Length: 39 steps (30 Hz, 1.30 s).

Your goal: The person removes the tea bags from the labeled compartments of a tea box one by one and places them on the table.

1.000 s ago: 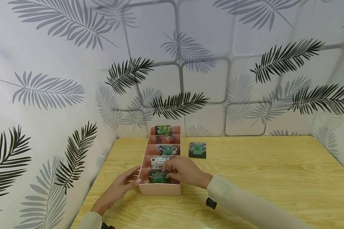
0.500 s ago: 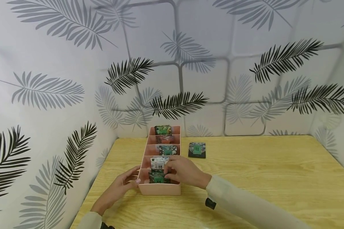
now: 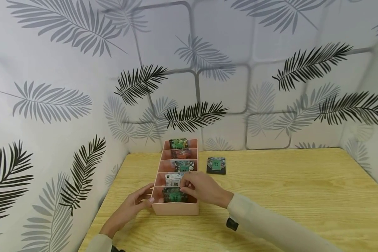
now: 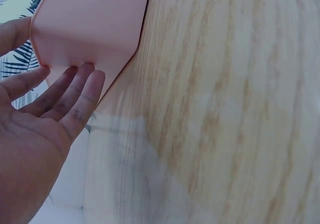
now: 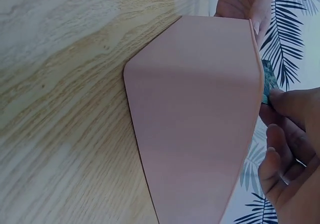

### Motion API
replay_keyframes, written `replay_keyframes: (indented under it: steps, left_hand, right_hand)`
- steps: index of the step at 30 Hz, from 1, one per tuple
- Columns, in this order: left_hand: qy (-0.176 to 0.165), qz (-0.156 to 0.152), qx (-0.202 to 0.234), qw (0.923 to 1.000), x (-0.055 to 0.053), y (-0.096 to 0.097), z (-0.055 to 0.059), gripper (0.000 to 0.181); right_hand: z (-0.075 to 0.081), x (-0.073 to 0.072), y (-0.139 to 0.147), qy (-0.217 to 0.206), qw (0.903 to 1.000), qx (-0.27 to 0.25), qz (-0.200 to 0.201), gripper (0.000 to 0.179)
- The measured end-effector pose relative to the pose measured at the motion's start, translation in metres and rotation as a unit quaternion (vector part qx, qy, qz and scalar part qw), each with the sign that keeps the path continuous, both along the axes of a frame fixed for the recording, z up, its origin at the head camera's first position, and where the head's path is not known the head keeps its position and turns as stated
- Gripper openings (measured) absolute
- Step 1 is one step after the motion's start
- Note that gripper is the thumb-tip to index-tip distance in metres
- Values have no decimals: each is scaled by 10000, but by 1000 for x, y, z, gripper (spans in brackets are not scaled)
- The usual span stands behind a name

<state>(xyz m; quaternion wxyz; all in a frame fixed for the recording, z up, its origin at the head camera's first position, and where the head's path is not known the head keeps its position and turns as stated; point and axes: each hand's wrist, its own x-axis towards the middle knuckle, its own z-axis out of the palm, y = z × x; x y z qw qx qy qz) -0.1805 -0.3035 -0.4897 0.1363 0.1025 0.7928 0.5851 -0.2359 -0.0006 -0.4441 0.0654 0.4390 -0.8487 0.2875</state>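
Observation:
A long pink box [image 3: 175, 209] with several compartments in a row stands on the table. My right hand [image 3: 203, 187] reaches over its right wall. Its thumb and index finger pinch the corner of a dark green sachet [image 3: 174, 195] in the nearest compartment; in the right wrist view the sachet's edge [image 5: 268, 79] shows above the rim. My left hand [image 3: 133, 203] holds the box at its front left corner, thumb on the rim. In the left wrist view its fingertips [image 4: 95, 77] press the outer side wall.
Behind the green sachet sit a white sachet [image 3: 173, 179], a dark one with white spots [image 3: 184, 166], a red one [image 3: 181, 154] and a green-yellow one [image 3: 178, 143]. Another dark sachet with a green label [image 3: 216, 165] lies on the wooden table [image 3: 286, 189], right of the box. A patterned wall [image 3: 226, 126] stands behind.
My right hand has shifted only slightly at the nearest compartment, and the green sachet's front shows a little more. My left hand and the box have stayed in place.

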Motion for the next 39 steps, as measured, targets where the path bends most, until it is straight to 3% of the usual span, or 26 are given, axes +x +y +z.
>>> replay_keyframes:
  steps: [6,11,18,21,27,34,39]
  left_hand:
    - [13,3,-41,10000,0,0,-1,55]
    - [-20,26,-26,10000,-1,0,-1,55]
    - [-57,92,-36,9999,0,1,0,56]
    - [-37,100,-41,9999,0,1,0,56]
    - [-24,101,-26,9999,0,2,0,56]
    - [-44,105,-7,9999,1,3,1,57]
    - [-41,134,-42,9999,1,3,2,58]
  right_hand:
    - [5,-4,8,97,9998,-166,-1,13]
    - [6,-7,12,160,9997,168,119,16]
    - [7,-8,15,-268,9970,635,360,11]
    - [8,-9,16,-147,9966,718,383,11]
    - [11,-12,20,20,9989,302,359,12]
    - [21,-14,30,-495,9980,-389,14,15]
    - [29,-16,39,-374,9958,-796,-258,12]
